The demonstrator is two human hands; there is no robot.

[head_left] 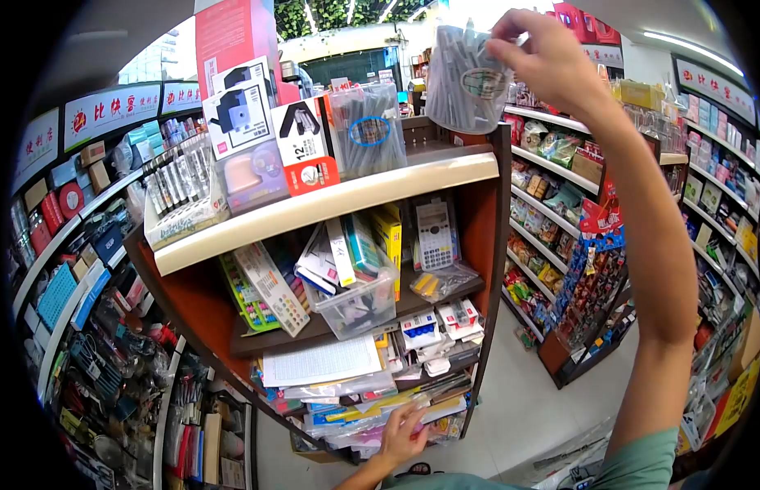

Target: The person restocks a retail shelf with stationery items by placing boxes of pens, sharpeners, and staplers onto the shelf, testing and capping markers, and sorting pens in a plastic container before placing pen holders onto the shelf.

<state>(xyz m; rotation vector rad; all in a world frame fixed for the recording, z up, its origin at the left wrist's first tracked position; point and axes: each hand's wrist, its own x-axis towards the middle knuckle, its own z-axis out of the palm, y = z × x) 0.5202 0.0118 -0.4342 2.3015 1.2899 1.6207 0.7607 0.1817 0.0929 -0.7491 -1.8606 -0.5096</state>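
My right hand (547,61) is raised at the upper right, its thumb and fingers closed at the rim of a clear plastic tub (470,86) full of grey pens. The tub is upright at the right end of the top shelf; I cannot tell whether its base touches the shelf. Beside it, to the left, is a second clear tub of pens (368,131) with a blue oval label. Low down, my left hand (404,437) is open, fingers partly spread, in front of the packets (347,412) on the bottom shelf. Nothing shows in its fingers.
The top shelf edge (331,208) carries a 12-digit stapler box (305,143) and a row of markers (180,175). Below are a clear bin (359,302), a calculator (435,233) and papers (323,363). A snack rack (588,286) stands to the right.
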